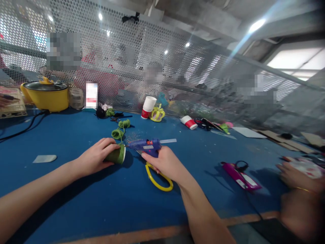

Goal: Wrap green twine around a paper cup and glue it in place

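Observation:
My left hand (95, 156) grips a green yarn-wrapped cup (116, 154) lying on its side on the blue table (101, 203). My right hand (166, 163) holds a blue hot glue gun (146, 145), its nozzle pointing left at the cup's rim and a clear glue stick sticking out of its back. Green yarn (118, 132) trails from the cup toward the back of the table. Yellow-handled scissors (157, 179) lie under my right hand.
A yellow cooking pot (45, 95) stands back left with a black cord. Paper cups (148, 106), a tipped cup (189, 122), and a pink glue gun (240, 176) lie around. Another person's hands (297, 176) work at the right. A perforated screen (162, 67) backs the table.

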`<state>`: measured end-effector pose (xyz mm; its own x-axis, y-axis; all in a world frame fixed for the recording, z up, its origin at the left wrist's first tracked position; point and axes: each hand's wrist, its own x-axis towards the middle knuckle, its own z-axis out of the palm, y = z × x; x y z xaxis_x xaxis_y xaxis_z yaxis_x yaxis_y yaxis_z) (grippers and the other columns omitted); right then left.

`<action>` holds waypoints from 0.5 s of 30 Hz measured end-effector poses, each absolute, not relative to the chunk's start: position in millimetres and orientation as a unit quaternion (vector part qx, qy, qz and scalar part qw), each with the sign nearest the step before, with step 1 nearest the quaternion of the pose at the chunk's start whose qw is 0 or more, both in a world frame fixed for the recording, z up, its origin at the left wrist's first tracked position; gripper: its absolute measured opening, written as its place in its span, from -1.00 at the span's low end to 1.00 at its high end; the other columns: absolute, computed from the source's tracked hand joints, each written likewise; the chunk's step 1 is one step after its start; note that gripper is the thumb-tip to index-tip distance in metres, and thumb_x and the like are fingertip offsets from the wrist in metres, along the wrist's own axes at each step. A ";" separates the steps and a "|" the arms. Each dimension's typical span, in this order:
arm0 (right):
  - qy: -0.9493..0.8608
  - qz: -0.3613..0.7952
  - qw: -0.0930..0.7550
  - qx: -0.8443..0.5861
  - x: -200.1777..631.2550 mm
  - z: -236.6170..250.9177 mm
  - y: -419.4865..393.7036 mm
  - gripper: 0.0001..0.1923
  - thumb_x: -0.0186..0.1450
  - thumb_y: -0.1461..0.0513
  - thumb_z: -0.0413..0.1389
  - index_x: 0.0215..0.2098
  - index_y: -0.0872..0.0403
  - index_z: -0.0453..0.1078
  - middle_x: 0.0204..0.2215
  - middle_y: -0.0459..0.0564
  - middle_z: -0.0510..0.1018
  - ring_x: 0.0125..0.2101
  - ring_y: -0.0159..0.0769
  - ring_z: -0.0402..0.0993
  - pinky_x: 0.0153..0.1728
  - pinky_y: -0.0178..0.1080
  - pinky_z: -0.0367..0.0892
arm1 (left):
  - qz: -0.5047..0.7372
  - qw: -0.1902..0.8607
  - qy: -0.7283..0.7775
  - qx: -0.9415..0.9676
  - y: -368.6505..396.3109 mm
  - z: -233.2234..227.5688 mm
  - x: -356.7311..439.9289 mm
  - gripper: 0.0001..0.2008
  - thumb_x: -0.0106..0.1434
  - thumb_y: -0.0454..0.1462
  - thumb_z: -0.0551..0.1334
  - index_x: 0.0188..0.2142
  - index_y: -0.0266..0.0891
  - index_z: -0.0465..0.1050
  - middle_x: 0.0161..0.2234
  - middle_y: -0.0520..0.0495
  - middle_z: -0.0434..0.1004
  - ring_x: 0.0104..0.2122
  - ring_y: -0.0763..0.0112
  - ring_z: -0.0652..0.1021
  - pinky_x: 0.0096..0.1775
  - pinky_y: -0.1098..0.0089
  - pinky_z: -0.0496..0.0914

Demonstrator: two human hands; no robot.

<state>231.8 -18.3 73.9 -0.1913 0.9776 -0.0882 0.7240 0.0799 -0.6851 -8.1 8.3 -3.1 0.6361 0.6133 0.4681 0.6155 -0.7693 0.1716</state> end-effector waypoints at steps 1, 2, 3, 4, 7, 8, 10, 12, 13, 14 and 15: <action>-0.707 0.309 0.204 -0.602 231.2 74.3 -18.9 -0.73 0.15 0.13 0.05 -0.64 0.08 0.22 -0.83 -0.19 0.24 -0.78 -0.46 0.19 -0.70 -0.39 0.16 | -0.258 0.002 -0.339 -0.905 8.4 -3.1 -8.1 -0.56 0.12 -0.35 0.19 -0.01 -0.20 0.15 -0.03 -0.20 0.24 -0.06 0.15 0.33 -0.07 0.17 0.34; -0.707 0.308 0.205 -0.602 230.9 74.6 -19.5 -0.73 0.16 0.13 0.05 -0.63 0.08 0.23 -0.83 -0.19 0.24 -0.78 -0.46 0.18 -0.70 -0.40 0.15 | -0.258 0.001 -0.338 -0.905 8.4 -3.1 -8.1 -0.57 0.11 -0.34 0.20 -0.01 -0.21 0.15 -0.04 -0.20 0.24 -0.06 0.15 0.33 -0.07 0.17 0.34; -0.708 0.308 0.206 -0.602 230.9 74.7 -20.1 -0.75 0.16 0.13 0.05 -0.61 0.08 0.24 -0.82 -0.19 0.25 -0.78 -0.47 0.17 -0.71 -0.40 0.15 | -0.259 -0.001 -0.339 -0.905 8.4 -3.1 -8.0 -0.57 0.11 -0.35 0.20 -0.02 -0.21 0.16 -0.04 -0.20 0.24 -0.06 0.15 0.33 -0.07 0.18 0.34; -0.708 0.307 0.208 -0.601 231.2 74.6 -20.7 -0.77 0.15 0.13 0.05 -0.58 0.09 0.27 -0.80 -0.18 0.27 -0.79 -0.48 0.17 -0.72 -0.41 0.14 | -0.259 -0.004 -0.340 -0.904 8.4 -3.1 -7.9 -0.57 0.11 -0.35 0.20 -0.02 -0.21 0.16 -0.04 -0.20 0.24 -0.06 0.16 0.34 -0.07 0.18 0.34; -0.713 0.300 0.211 -0.598 232.7 73.9 -22.3 -0.82 0.15 0.14 0.06 -0.50 0.09 0.31 -0.76 -0.17 0.31 -0.78 -0.48 0.20 -0.72 -0.41 0.14 | -0.264 -0.014 -0.348 -0.900 8.6 -2.9 -7.4 -0.54 0.09 -0.36 0.22 -0.02 -0.19 0.16 -0.05 -0.18 0.25 -0.07 0.16 0.35 -0.08 0.18 0.35; -0.715 0.296 0.211 -0.598 233.1 73.8 -22.8 -0.83 0.14 0.15 0.07 -0.51 0.09 0.31 -0.76 -0.17 0.31 -0.78 -0.47 0.20 -0.72 -0.40 0.14 | -0.265 -0.017 -0.350 -0.898 8.8 -3.0 -7.2 -0.54 0.08 -0.36 0.22 -0.02 -0.18 0.16 -0.05 -0.17 0.25 -0.07 0.16 0.35 -0.08 0.18 0.35; -0.716 0.289 0.210 -0.600 233.3 74.0 -24.1 -0.82 0.13 0.15 0.08 -0.55 0.09 0.28 -0.79 -0.18 0.29 -0.78 -0.46 0.20 -0.72 -0.40 0.13 | -0.267 -0.020 -0.353 -0.897 9.1 -3.1 -6.9 -0.54 0.08 -0.35 0.23 -0.02 -0.19 0.16 -0.05 -0.17 0.25 -0.07 0.17 0.35 -0.09 0.19 0.35; -0.716 0.284 0.207 -0.603 233.0 74.9 -25.4 -0.79 0.13 0.15 0.08 -0.59 0.08 0.26 -0.81 -0.19 0.27 -0.78 -0.45 0.20 -0.72 -0.39 0.12 | -0.267 -0.021 -0.354 -0.896 9.3 -3.2 -6.6 -0.53 0.07 -0.35 0.24 -0.02 -0.20 0.17 -0.04 -0.18 0.25 -0.07 0.17 0.35 -0.08 0.19 0.35; -0.718 0.281 0.206 -0.603 232.8 75.3 -26.0 -0.79 0.13 0.16 0.07 -0.60 0.08 0.25 -0.81 -0.18 0.28 -0.78 -0.45 0.21 -0.72 -0.39 0.12 | -0.268 -0.022 -0.355 -0.895 9.3 -3.1 -6.4 -0.53 0.07 -0.35 0.25 -0.02 -0.21 0.17 -0.04 -0.18 0.25 -0.07 0.17 0.35 -0.08 0.19 0.35; -0.719 0.276 0.205 -0.604 232.6 75.7 -26.5 -0.79 0.13 0.16 0.07 -0.60 0.08 0.25 -0.81 -0.18 0.29 -0.77 -0.45 0.21 -0.71 -0.39 0.13 | -0.268 -0.024 -0.356 -0.895 9.2 -2.8 -6.2 -0.52 0.06 -0.35 0.25 -0.02 -0.21 0.17 -0.04 -0.18 0.25 -0.07 0.17 0.35 -0.08 0.19 0.35; -0.722 0.269 0.204 -0.605 232.5 75.9 -26.7 -0.79 0.13 0.16 0.07 -0.60 0.08 0.25 -0.81 -0.17 0.30 -0.76 -0.44 0.22 -0.70 -0.38 0.13 | -0.269 -0.025 -0.357 -0.894 9.1 -2.5 -6.0 -0.52 0.06 -0.35 0.25 -0.02 -0.21 0.17 -0.04 -0.18 0.25 -0.07 0.17 0.34 -0.07 0.19 0.35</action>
